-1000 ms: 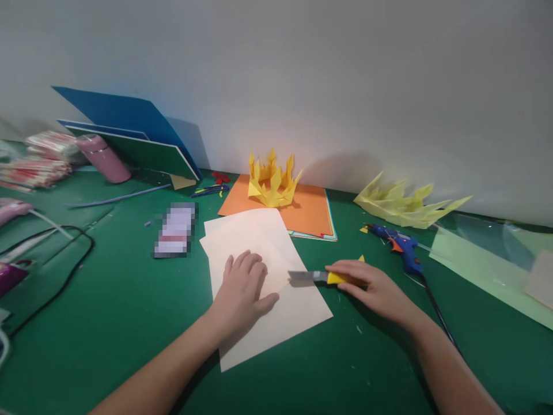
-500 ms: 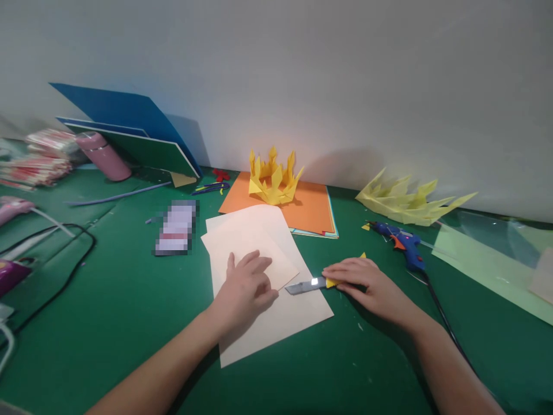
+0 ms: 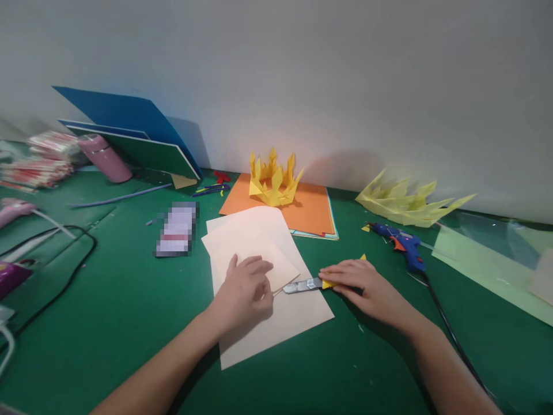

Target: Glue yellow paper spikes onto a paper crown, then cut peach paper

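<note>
My left hand (image 3: 245,288) lies on a cream folded sheet of paper (image 3: 259,246), its fingers spread and pressing down on it. Beneath that is a larger cream sheet (image 3: 294,329) on the green table. My right hand (image 3: 360,283) is closed round the yellow handle of a utility knife (image 3: 305,285). The knife lies low over the larger sheet, its blade pointing left. The blade's tip is at the right edge of the folded paper, just right of my left hand.
A yellow paper crown (image 3: 276,187) stands on orange sheets (image 3: 317,208). Further right are a pale yellow paper crown (image 3: 410,208) and a blue glue gun (image 3: 406,245) with its cord. To the left lie a phone (image 3: 176,229), a pink bottle (image 3: 106,159) and a black cable (image 3: 64,288).
The knife and my right hand have shifted slightly left, and the blade has turned a little. My left thumb has drawn in slightly towards the palm. The folded paper's edge shows a small gap.
</note>
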The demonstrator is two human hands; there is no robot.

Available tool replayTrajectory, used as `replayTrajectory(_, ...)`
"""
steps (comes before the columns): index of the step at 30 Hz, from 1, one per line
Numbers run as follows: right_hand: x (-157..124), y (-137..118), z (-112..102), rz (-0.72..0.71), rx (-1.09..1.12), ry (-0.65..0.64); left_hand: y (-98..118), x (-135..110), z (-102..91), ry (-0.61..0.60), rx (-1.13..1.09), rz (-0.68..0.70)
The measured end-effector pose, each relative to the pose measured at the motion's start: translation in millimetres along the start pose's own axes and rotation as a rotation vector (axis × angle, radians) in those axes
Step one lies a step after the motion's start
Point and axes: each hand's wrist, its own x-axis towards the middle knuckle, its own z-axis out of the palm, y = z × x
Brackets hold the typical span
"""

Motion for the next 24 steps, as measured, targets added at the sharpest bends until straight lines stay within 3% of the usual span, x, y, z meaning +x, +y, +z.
replayTrajectory(11,6,-24,-5,-0.008,0.098,-0.105,-4,7,-1.9,0.05,-0.061,0.03)
replayTrajectory(17,-2,-20,-21,0.074,0.153,-0.161,-1,10,-5.8,-0.094,0.041,0.142)
replayTrajectory(24,-5,-14,-24,0.08,0.141,-0.17,-3,8,-10.2,-0.137,-0.012,0.095)
